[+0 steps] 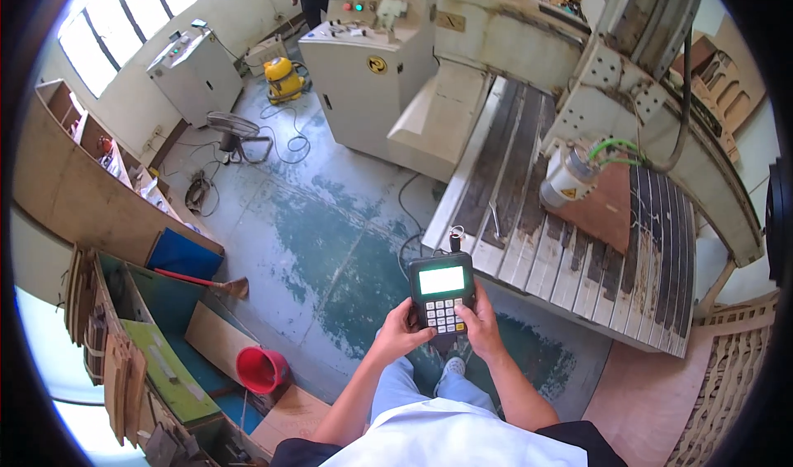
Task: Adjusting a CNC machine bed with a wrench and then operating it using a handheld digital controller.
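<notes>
In the head view, the person stands on a worn green floor [330, 227] and holds a black handheld controller [442, 292] with a lit pale screen and a keypad, raised in front of the body between both hands. The left hand [402, 328] is wrapped around the controller's lower left edge with its thumb lying over the keypad, and the right hand [481, 326] is closed on the lower right edge, thumb beside the keys; both hands are clamped on the controller, which sits just above and between them, its cable running up toward the machine. Ahead and to the right lies the slatted machine bed [529, 219] of a large router, with a brown board [607, 207] on it and the spindle [566, 178] hanging just over the board's left edge under the grey gantry [628, 95]. The likely trouble, as I judge it, is a wrong key pressed by a thumb resting on the pad, which could drive the spindle into the board or the bed; the cable could also snag if the controller is pulled back. Further off stand a grey control cabinet [368, 87], a yellow vacuum [283, 78] and a floor fan [234, 128]; a red bucket [262, 369] sits at lower left.
</notes>
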{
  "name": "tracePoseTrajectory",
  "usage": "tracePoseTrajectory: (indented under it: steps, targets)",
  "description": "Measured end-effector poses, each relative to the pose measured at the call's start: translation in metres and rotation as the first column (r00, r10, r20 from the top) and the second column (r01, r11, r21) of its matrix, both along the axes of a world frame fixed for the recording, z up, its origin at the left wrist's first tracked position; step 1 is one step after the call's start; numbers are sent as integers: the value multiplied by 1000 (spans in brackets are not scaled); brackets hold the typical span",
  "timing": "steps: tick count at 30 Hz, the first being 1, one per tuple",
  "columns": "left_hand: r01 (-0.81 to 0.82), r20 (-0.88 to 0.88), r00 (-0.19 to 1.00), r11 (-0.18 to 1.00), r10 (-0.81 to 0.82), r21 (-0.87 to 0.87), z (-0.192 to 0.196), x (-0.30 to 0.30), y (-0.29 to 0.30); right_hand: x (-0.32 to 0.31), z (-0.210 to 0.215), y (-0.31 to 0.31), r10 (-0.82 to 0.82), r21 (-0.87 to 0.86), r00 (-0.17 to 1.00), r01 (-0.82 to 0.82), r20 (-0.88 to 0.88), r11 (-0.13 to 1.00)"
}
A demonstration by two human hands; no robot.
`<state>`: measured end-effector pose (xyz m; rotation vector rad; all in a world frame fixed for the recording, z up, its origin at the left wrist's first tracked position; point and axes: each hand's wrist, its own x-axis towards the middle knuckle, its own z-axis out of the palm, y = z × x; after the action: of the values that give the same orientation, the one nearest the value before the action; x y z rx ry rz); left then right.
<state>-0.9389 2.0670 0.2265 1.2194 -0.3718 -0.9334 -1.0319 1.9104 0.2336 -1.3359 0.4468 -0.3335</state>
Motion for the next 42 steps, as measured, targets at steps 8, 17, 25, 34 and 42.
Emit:
tracePoseTrajectory:
  steps: [8, 17, 25, 34, 42]
  targets:
    - [-11, 3, 1000, 993, 11, -117, 29, 100, 46, 102, 35, 39, 143, -23, 984, -142, 106, 990]
    - [-16, 78, 997, 995, 23, -95, 67, 200, 59, 199, 59, 58, 83, -82, 989, -73, 125, 994]
    - [15, 117, 993, 990, 2, -144, 65, 303, 21, 298, 50, 19, 66, -103, 981, -48, 181, 994]
    - [8, 240, 971, 1000, -1, -28, 75, 461, -59, 442, 63, -38, -31, -25, 960, 40, 280, 999]
    - [-98, 610, 784, 994, 111, -55, 86, 605, -146, 575, 75, -111, -44, -239, 948, 125, 316, 963]
